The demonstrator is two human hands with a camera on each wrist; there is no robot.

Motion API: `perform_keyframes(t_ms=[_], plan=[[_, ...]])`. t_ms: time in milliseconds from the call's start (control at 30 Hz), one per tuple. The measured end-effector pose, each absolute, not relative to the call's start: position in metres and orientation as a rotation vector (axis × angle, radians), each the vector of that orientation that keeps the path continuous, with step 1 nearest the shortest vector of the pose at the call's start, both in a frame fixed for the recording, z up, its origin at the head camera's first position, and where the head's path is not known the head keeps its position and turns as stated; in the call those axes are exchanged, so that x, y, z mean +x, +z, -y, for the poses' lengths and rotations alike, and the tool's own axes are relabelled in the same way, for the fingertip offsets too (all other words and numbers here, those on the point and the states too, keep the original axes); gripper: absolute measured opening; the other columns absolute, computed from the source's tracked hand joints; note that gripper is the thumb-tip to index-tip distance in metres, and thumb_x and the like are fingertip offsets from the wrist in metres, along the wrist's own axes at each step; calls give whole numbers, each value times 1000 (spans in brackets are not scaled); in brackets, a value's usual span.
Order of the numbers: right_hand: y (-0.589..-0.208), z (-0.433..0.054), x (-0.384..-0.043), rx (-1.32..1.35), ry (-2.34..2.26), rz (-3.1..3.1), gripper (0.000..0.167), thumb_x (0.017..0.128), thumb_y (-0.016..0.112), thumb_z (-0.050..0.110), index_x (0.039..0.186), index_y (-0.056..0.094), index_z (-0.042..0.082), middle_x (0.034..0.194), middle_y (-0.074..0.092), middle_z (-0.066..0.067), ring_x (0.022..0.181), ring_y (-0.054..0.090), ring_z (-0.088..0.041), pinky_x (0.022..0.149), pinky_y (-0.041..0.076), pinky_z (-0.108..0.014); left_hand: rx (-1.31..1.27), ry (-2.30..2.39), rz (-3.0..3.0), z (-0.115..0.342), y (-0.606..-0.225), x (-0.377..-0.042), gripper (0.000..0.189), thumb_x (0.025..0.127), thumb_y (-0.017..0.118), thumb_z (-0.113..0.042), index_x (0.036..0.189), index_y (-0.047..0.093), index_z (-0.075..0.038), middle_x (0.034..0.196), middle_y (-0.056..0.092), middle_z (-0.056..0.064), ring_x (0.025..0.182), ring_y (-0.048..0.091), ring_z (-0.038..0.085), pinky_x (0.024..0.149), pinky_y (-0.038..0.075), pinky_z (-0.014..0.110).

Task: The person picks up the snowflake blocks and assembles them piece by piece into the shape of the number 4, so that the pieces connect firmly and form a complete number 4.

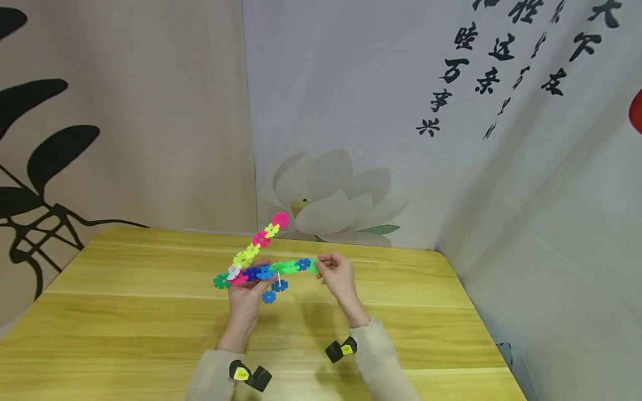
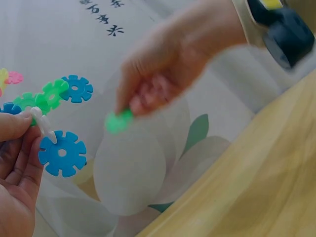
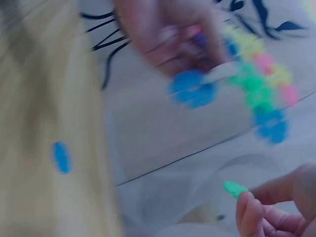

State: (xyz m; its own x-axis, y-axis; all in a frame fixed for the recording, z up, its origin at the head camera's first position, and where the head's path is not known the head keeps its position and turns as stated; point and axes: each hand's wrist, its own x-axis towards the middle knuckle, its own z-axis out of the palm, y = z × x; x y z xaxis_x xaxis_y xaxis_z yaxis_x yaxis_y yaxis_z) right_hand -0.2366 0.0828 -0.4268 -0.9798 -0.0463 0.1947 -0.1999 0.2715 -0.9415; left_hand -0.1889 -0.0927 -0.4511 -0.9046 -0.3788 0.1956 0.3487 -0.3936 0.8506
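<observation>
My left hand point(image 1: 244, 307) holds a branching assembly of notched plastic discs, thumb and fingers gripping it near a white disc point(image 2: 43, 124). One branch of yellow discs point(image 1: 244, 258) and pink ones slants up and away. Another runs right through blue and green discs point(image 2: 53, 94) to a blue end disc point(image 2: 76, 89). Below the grip, a blue disc point(image 2: 62, 153) hangs from the white one. Between thumb and fingertips, my right hand point(image 1: 338, 275) pinches a single green disc point(image 3: 234, 188). Both wrist views show a gap between it and the blue end disc.
A loose blue disc point(image 1: 268, 297) lies on the wooden table point(image 1: 421, 323) beneath the hands. Behind the table's far edge hangs a pale curtain point(image 1: 331, 100) with a printed flower and dark writing. Another curtain stands along the right side.
</observation>
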Motion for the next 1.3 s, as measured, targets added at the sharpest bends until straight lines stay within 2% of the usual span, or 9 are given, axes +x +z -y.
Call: perform_keyframes(t_ms=[67, 233, 300, 367, 467, 567, 800, 1033, 1300], plan=[[-412, -85, -232, 238, 1852, 2326, 11, 85, 63, -4, 92, 62, -11, 74, 62, -14, 54, 60, -15, 45, 50, -19, 36, -2304, 1402, 92, -451, -189, 39, 71, 65, 22, 93, 67, -9, 89, 70, -9, 84, 65, 7, 76, 54, 20], [-371, -81, -209, 317, 1807, 2200, 8, 83, 62, -9, 88, 60, -15, 72, 61, -22, 55, 61, -28, 47, 52, -21, 19, -2293, 1405, 90, -451, -190, 39, 71, 65, 23, 93, 67, -9, 89, 70, -10, 85, 65, 6, 77, 54, 19], [-358, -77, -200, 365, 1751, 2180, 6, 82, 62, -11, 86, 61, -15, 71, 61, -23, 54, 61, -28, 47, 52, -20, 5, -2287, 1412, 89, -452, -190, 40, 71, 65, 22, 92, 68, -11, 89, 70, -10, 86, 66, 6, 77, 54, 19], [-357, -74, -199, 415, 1717, 2170, 6, 82, 62, -11, 86, 62, -14, 71, 62, -25, 53, 61, -27, 46, 51, -18, -8, -2275, 1423, 88, -452, -190, 39, 71, 66, 22, 93, 68, -10, 90, 70, -10, 87, 66, 7, 77, 54, 19], [-363, -68, -200, 504, 1689, 2161, 5, 82, 64, -9, 86, 64, -12, 71, 63, -23, 51, 61, -25, 46, 49, -16, -18, -2263, 1446, 88, -453, -190, 34, 71, 67, 20, 97, 66, -2, 91, 70, -9, 87, 65, 8, 78, 54, 19], [-371, -61, -203, 578, 1666, 2154, 6, 83, 66, -6, 88, 65, -10, 70, 64, -21, 52, 61, -30, 47, 50, -16, -11, -2253, 1479, 87, -452, -189, 32, 72, 68, 19, 101, 62, 8, 91, 70, -10, 88, 65, 8, 78, 54, 19], [-374, -48, -203, 704, 1370, 2139, 6, 80, 69, -4, 85, 65, -5, 66, 63, -11, 54, 60, -18, 48, 51, -18, -35, -2231, 1497, 84, -451, -189, 37, 73, 68, 18, 107, 52, 21, 92, 70, -8, 88, 65, 7, 78, 54, 20], [-377, -40, -205, 756, 1179, 2125, 4, 79, 68, -6, 82, 65, -6, 65, 62, -10, 52, 59, -16, 49, 49, -11, -35, -2227, 1509, 83, -452, -189, 34, 73, 68, 17, 105, 57, 17, 94, 70, -8, 89, 65, 7, 78, 54, 20], [-378, -35, -204, 828, 1073, 2097, 8, 78, 70, -6, 84, 65, -5, 63, 60, -8, 50, 58, -13, 48, 46, -8, -54, -2200, 1516, 83, -454, -189, 35, 73, 68, 18, 106, 56, 18, 94, 69, -8, 92, 64, 8, 80, 54, 20]])
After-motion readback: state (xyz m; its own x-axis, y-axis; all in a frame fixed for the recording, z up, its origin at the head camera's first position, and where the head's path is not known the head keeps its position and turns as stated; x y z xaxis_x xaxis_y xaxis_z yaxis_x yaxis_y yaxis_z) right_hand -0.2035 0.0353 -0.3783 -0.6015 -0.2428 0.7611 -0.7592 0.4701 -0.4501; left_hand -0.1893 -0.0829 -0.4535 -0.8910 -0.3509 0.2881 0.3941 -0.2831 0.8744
